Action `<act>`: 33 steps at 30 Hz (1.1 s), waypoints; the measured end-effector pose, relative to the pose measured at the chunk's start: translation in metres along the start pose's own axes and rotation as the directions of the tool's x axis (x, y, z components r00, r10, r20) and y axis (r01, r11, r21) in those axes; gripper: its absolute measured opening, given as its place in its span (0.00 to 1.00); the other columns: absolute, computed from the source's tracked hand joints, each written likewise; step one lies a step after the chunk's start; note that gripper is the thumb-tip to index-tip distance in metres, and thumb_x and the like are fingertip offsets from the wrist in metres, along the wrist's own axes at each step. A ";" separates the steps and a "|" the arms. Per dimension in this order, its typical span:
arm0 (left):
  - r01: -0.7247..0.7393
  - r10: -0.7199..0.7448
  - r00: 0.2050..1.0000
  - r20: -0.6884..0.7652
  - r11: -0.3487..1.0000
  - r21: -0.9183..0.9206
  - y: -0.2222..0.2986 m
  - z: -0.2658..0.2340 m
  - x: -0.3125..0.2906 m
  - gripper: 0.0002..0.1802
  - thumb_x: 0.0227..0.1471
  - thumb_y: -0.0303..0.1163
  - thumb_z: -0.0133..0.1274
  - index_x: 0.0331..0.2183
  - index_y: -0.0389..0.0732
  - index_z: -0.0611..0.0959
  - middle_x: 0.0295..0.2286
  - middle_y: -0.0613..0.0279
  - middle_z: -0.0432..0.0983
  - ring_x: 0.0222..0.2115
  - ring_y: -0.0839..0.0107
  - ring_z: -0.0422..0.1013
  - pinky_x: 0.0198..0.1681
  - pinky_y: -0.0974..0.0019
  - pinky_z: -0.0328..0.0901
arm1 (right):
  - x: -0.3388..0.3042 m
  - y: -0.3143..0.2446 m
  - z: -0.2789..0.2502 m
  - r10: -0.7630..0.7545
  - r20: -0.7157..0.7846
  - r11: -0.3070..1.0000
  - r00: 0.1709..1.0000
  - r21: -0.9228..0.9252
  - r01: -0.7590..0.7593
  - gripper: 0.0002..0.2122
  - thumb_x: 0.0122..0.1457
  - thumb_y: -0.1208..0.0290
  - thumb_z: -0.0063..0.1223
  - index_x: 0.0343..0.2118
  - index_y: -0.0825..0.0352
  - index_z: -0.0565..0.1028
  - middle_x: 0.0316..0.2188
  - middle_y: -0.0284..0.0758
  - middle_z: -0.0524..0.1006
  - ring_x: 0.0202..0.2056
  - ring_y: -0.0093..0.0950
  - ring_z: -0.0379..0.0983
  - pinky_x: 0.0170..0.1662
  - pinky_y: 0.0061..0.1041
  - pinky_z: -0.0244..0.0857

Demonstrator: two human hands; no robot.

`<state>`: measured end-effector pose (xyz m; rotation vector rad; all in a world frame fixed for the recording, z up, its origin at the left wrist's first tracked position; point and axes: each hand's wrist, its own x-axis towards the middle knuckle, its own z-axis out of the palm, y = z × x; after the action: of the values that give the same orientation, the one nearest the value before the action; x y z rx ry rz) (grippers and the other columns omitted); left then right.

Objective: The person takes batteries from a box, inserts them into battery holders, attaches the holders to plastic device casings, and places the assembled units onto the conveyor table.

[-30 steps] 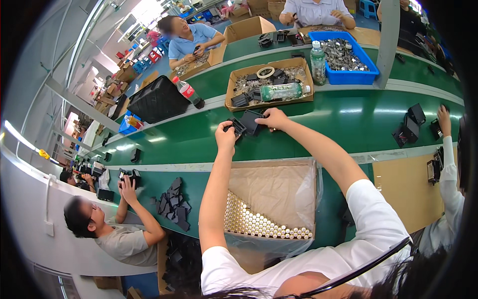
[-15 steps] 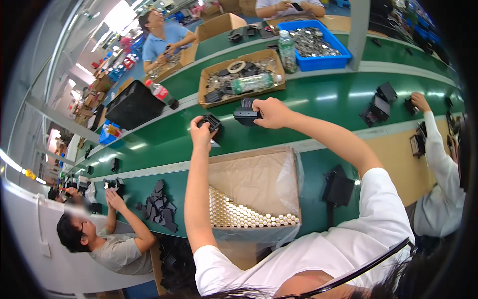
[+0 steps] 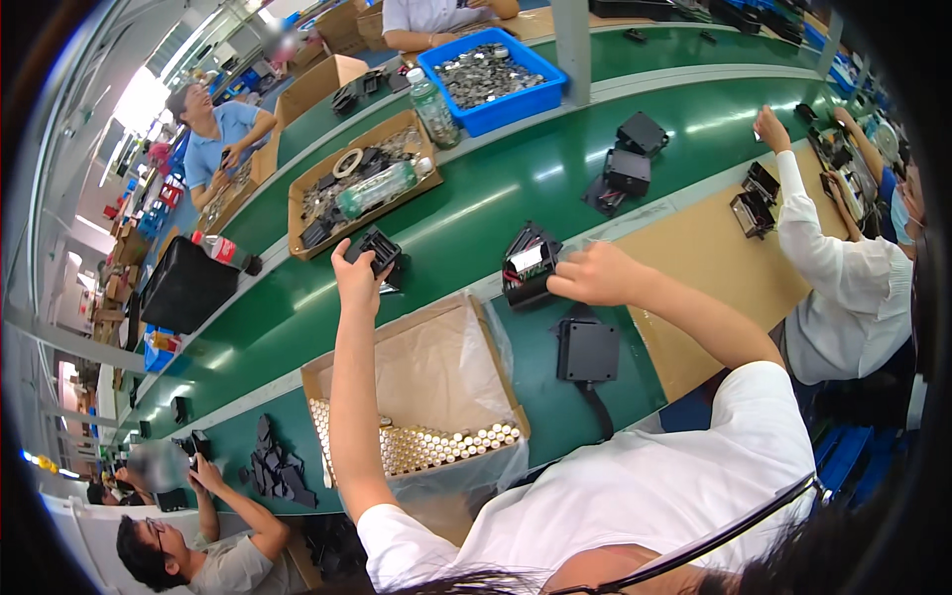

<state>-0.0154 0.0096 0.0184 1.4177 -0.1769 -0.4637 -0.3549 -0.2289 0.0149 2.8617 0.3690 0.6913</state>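
My left hand [image 3: 359, 278] is closed on a small black plastic case [image 3: 381, 248] with slots in its top, held over the green belt. My right hand [image 3: 597, 275] grips the right end of a black open casing [image 3: 528, 260], its fingers curled at the edge. Inside that casing a pale block and some red and green show. Between my arms stands a paper-lined cardboard box [image 3: 511, 397] with rows of upright cylindrical cells [image 3: 436, 446]. A flat black box with a strap [image 3: 587, 349] lies on the green table, just nearer than my right hand.
Black cases [image 3: 629, 171] lie on the belt ahead right. A carton of scrap parts [image 3: 297, 223], a blue bin of metal pieces [image 3: 486, 119] and a bottle [image 3: 434, 111] stand beyond. Black plates [image 3: 273, 466] are piled left. Co-workers sit left, right and across.
My view has turned rightward. My right hand has moved right and nearer with a black casing, whose open inside now shows. My left hand still holds its case over the belt.
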 end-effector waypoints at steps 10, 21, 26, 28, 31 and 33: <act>0.037 -0.038 0.989 0.145 0.999 0.006 -0.017 0.100 -0.020 0.33 0.55 0.17 0.47 0.60 0.43 0.59 0.53 0.38 0.62 0.45 0.50 0.72 0.44 0.51 0.75 | -0.056 0.015 -0.031 0.366 0.239 0.361 0.899 0.854 -0.374 0.08 0.53 0.77 0.48 0.37 0.62 0.71 0.23 0.29 0.71 0.17 0.24 0.66 0.22 0.22 0.58; 0.061 -0.062 0.983 0.174 0.998 0.014 -0.033 0.111 -0.016 0.24 0.56 0.25 0.47 0.55 0.42 0.68 0.49 0.42 0.68 0.45 0.51 0.71 0.44 0.47 0.75 | 0.076 0.032 0.003 0.432 0.541 -0.231 0.721 0.840 -0.491 0.09 0.57 0.71 0.64 0.37 0.65 0.75 0.25 0.30 0.77 0.20 0.17 0.67 0.23 0.16 0.60; 0.138 -0.106 0.971 0.215 0.981 -0.139 -0.037 0.103 -0.004 0.20 0.60 0.35 0.46 0.53 0.43 0.70 0.48 0.45 0.71 0.43 0.53 0.73 0.41 0.50 0.75 | 0.159 0.043 0.056 0.535 0.122 0.356 0.836 0.865 -0.353 0.10 0.49 0.66 0.69 0.28 0.66 0.79 0.21 0.31 0.79 0.20 0.26 0.71 0.26 0.24 0.66; 0.200 -0.130 0.949 0.286 0.952 -0.232 -0.035 0.089 0.000 0.19 0.62 0.40 0.44 0.52 0.44 0.71 0.44 0.49 0.74 0.40 0.56 0.74 0.39 0.54 0.74 | 0.190 0.036 0.065 0.510 0.046 0.549 0.859 0.751 -0.366 0.11 0.48 0.65 0.69 0.26 0.66 0.80 0.20 0.32 0.79 0.20 0.30 0.73 0.27 0.27 0.68; 0.181 -0.115 0.963 0.242 0.945 -0.272 -0.029 0.067 0.003 0.20 0.63 0.42 0.44 0.52 0.44 0.71 0.43 0.50 0.74 0.39 0.57 0.74 0.38 0.55 0.74 | 0.218 0.021 0.075 0.440 0.086 0.604 0.894 0.708 -0.366 0.11 0.47 0.63 0.68 0.27 0.65 0.81 0.21 0.33 0.80 0.22 0.33 0.75 0.28 0.29 0.69; 0.181 -0.114 0.968 0.226 0.935 -0.304 -0.027 0.054 0.003 0.20 0.63 0.45 0.43 0.51 0.44 0.71 0.42 0.51 0.75 0.38 0.59 0.75 0.38 0.56 0.73 | 0.230 0.013 0.081 0.396 0.134 0.656 0.908 0.651 -0.382 0.11 0.46 0.62 0.67 0.27 0.64 0.82 0.22 0.34 0.80 0.23 0.36 0.76 0.29 0.32 0.70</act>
<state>-0.0393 -0.0427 0.0002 1.0637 -0.1524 -0.7314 -0.1164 -0.1862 0.0448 3.6966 -0.0375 0.7775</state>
